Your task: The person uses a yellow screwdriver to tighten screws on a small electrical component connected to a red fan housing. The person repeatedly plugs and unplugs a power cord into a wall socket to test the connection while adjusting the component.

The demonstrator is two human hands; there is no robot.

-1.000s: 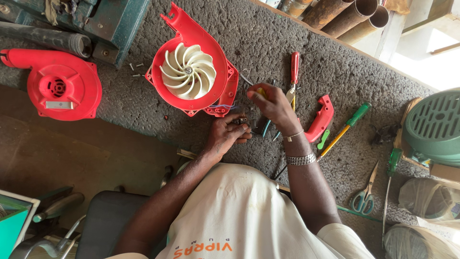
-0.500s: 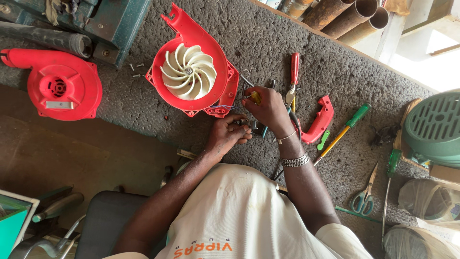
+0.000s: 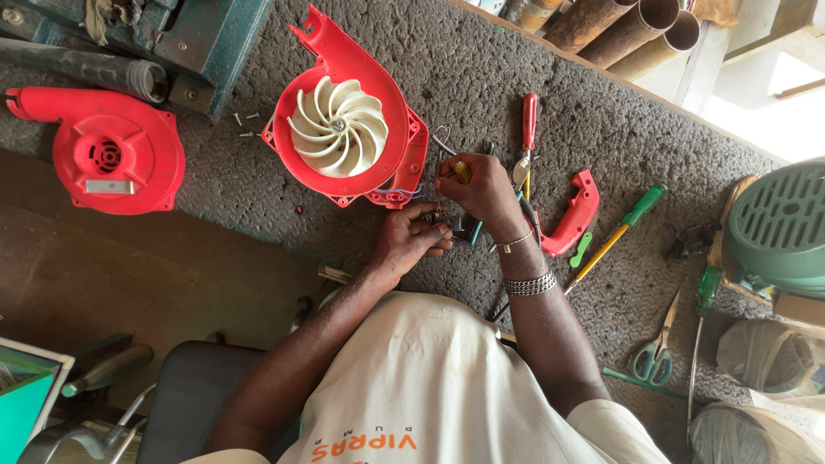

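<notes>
Rough grey matting (image 3: 550, 94) underfoot; glossy red plastic blower housing (image 3: 348, 116) with cream curved-vane impeller (image 3: 337, 127). Housing just beyond both hands, wires trailing toward them. Left hand (image 3: 411, 239) curled, fingers pinching a small metal part, too small to identify. Right hand (image 3: 474, 185) closed around a yellow-handled tool (image 3: 461, 171), tip hidden. Second red shell (image 3: 107, 155) well apart at left.

Blower housing (image 3: 348, 112), red, with cream fan (image 3: 337, 127); second housing half (image 3: 107, 155), red; handle piece (image 3: 576, 213), red. Pliers (image 3: 528, 129), red grips. Screwdriver (image 3: 620, 232), green handle, yellow shaft; another screwdriver (image 3: 708, 288), green. Scissors (image 3: 655, 357), teal handles. Grille (image 3: 778, 228), pale green, slotted. Mat (image 3: 481, 77), grey, pebbled. Shirt (image 3: 430, 387), white with orange lettering. Bracelet (image 3: 529, 283), silver.
</notes>
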